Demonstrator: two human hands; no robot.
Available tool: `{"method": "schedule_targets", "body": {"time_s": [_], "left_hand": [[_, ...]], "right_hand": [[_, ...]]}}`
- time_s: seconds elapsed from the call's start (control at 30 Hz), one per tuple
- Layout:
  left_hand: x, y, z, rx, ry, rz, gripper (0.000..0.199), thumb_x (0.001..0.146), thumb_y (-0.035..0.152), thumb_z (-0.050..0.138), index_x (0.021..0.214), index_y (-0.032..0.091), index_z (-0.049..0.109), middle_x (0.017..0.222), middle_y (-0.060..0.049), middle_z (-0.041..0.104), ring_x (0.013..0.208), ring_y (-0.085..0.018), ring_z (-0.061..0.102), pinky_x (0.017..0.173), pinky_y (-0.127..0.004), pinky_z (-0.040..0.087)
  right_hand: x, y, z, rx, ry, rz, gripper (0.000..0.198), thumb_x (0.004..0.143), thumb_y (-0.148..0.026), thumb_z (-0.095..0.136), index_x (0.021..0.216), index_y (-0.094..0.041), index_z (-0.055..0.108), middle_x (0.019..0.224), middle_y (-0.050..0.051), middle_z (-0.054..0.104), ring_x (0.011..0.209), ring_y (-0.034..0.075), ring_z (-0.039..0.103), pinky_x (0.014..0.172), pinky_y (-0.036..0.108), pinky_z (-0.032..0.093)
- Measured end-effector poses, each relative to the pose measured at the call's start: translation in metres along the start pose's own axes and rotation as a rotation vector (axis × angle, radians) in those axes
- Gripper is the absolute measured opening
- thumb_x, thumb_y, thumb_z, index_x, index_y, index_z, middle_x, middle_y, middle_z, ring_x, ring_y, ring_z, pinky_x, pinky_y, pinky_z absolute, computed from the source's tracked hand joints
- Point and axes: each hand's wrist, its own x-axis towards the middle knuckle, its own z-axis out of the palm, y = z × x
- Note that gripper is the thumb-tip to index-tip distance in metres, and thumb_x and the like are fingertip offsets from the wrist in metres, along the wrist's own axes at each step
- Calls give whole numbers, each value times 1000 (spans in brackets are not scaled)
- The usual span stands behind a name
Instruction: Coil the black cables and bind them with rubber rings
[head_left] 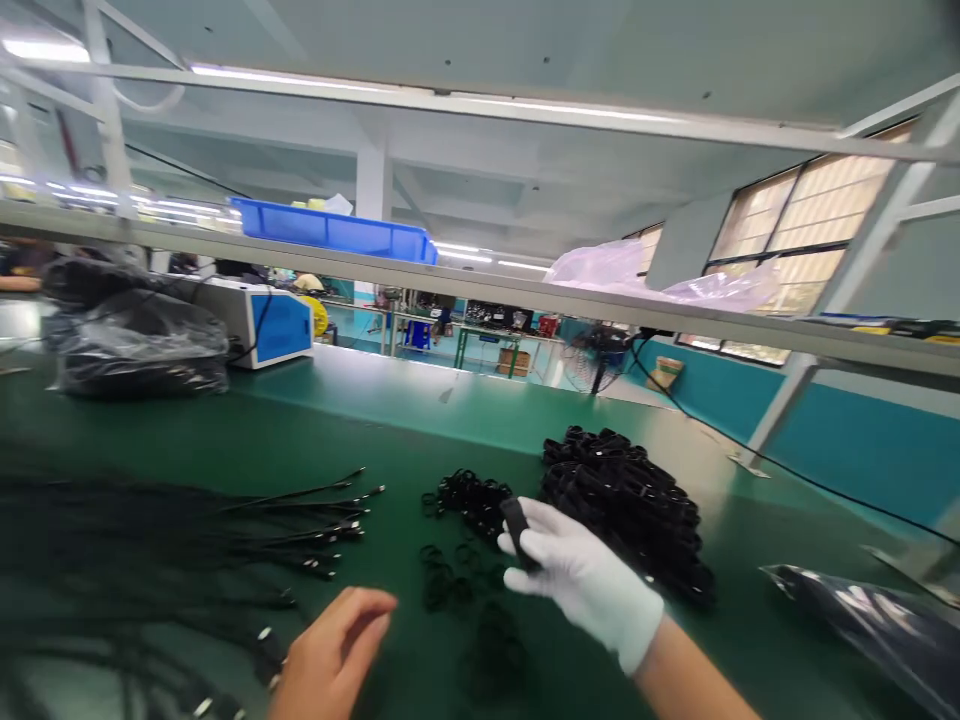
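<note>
Head view: a plastic bag point(142, 335) holds black goods point(139, 378) toward the far bench edge point(450, 376), left hand point(334, 650) slightly parted, empty, right hand point(581, 570) pinching a black piece point(516, 522).

Bright workshop around a white shelf point(487, 279)

Below the shelf, a green table point(360, 400) is stretching; above it, a strip light point(570, 108) is glowing under a pale ceiling point(675, 50); behind it, a white column point(371, 180) is rising. Toward the shelf's right end, dark-framed windows point(810, 215) are admitting light, and a teal wall point(862, 430) is showing below.
</note>
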Motion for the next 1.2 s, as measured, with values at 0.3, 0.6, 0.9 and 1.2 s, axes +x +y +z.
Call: {"method": "schedule_targets", "body": {"time_s": [0.3,0.6,0.9,1.2], "left_hand": [[-7,26,-4,-188,-62,56,25,74,10,52,89,20,69,84,-4,64,76,-17,59,70,-26,45],[-7,10,5,-187,55,19,19,72,13,52,80,21,68,75,1,63,71,-16,60,65,-24,45],[-9,3,3,-45,86,91,29,77,11,48,99,22,62,93,-2,63,83,-17,60,76,-28,48],[-7,11,0,-428,-77,-143,32,73,21,62,105,17,58,94,-6,67,86,-20,63,82,-31,50]], "right_hand": [[-34,51,99,370,-479,217,41,62,-24,77,99,-15,62,91,5,51,90,17,51,71,29,47],[-22,69,91,456,-549,290,55,83,-56,45,108,-9,59,101,15,54,90,22,55,68,34,50],[-20,54,98,46,-236,197,45,58,-17,64,102,-14,55,86,4,57,69,14,55,59,28,43],[-12,49,80,16,-131,33,64,59,-21,66,118,-17,44,107,8,57,100,23,54,87,37,41]]}}
